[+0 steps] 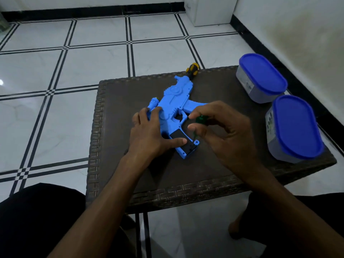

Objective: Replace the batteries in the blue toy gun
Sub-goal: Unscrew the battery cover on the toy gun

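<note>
Left hand (149,133) lies flat with straight fingers pinning the blue toy gun (176,101) mid-table, right hand (221,131) pinches a green screwdriver (200,121) over the grip's black cover (181,139).

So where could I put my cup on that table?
Bare room lies along the near edge of the table, in front of both hands, and at the left side beside the toy gun. The middle is crowded: the left hand presses the gun and the right hand holds a green screwdriver. Two tubs fill the right edge.
</note>
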